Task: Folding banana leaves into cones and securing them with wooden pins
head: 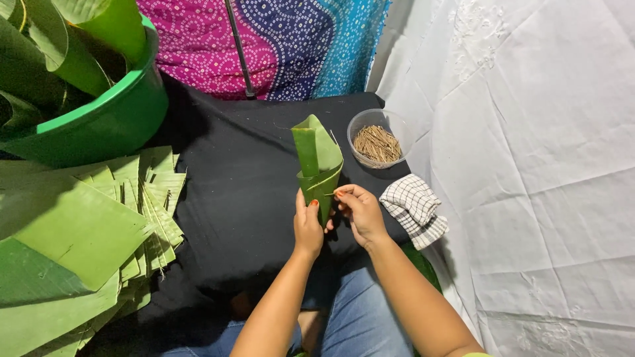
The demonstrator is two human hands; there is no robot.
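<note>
The leaf cone (318,165), a strip of green banana leaf folded into a pointed pocket, stands upright just right of the frame's centre, held above the black cloth (238,192). The left hand (307,228) wraps the narrow lower end, thumb and fingers closed on the overlapped folds. The right hand (360,211) is just beside it, fingertips pinched together at the cone's right edge, where a thin stick (331,194) seems to lie across the fold; it is too small to be sure.

The cone looks very light, and the leaf looks thin, smooth and a little waxy, so it is likely to slip and spring open if the overlap is let go. It probably tears easily along its ribs, so a firm pinch belongs on the layered lower part, not on the single open flap at the top. The best hold seems to be where the left hand sits now, at the base with the layers pressed flat together.

In the upper right of the middle stands a clear bowl (378,139) of small brown sticks, and below it lies a checked cloth (415,208). At the left edge, cut leaf pieces (86,225) are stacked in a fan, and in the upper left corner a green tub (106,119) holds rolled leaves. A white sheet (529,165) fills the right side, a patterned fabric (297,39) the top.
</note>
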